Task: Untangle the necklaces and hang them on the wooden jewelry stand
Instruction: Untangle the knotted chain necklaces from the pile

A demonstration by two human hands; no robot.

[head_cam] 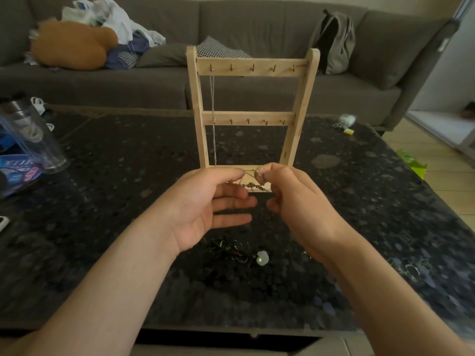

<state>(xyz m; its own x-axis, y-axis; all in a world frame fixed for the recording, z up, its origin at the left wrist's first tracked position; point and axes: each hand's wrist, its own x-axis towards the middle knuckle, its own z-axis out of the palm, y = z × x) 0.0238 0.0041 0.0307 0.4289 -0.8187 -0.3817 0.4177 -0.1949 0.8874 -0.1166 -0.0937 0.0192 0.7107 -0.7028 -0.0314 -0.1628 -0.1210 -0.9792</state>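
Tension threatens: left hand and right hand each pinch the thin bronze chain necklace stretched between them; pulling harder could tighten its knot or snap a link.

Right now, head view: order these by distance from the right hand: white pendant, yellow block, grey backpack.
1. White pendant, on the table just under the right hand.
2. Yellow block, far right of the table.
3. Grey backpack, on the sofa behind.

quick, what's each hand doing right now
Left hand: pinching the chain necklace, other fingers straight.
Right hand: pinching the same necklace by its brown pendant.
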